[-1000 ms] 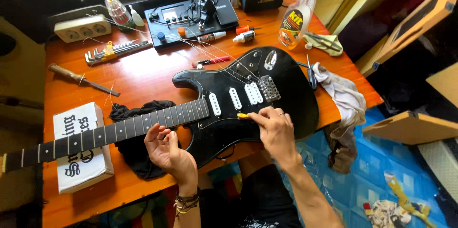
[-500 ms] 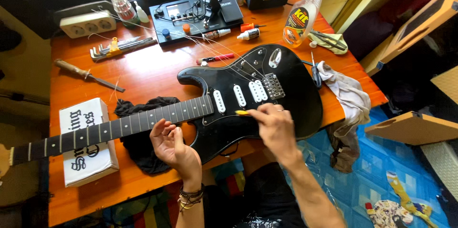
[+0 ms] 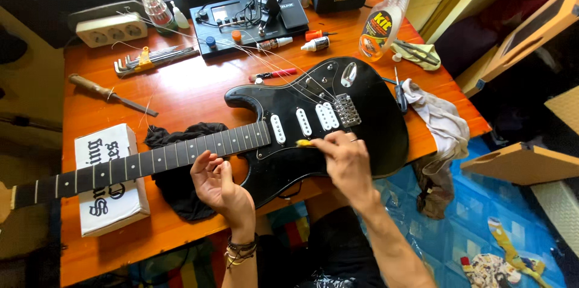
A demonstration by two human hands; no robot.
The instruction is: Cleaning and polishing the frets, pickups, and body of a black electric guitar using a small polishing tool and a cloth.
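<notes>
Black guitar [image 3: 313, 125] lies flat across the tabletop [image 3: 181, 89]. Your right hand [image 3: 344, 158] pinches a small yellow tool [image 3: 303, 142] against the pickguard; your left hand [image 3: 217, 182], open, cups the neck's lower edge.

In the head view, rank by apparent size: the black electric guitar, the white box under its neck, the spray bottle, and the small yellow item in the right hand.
1. black electric guitar
2. white box
3. spray bottle, though it stands farther from the camera
4. small yellow item, pinched in the right hand
</notes>
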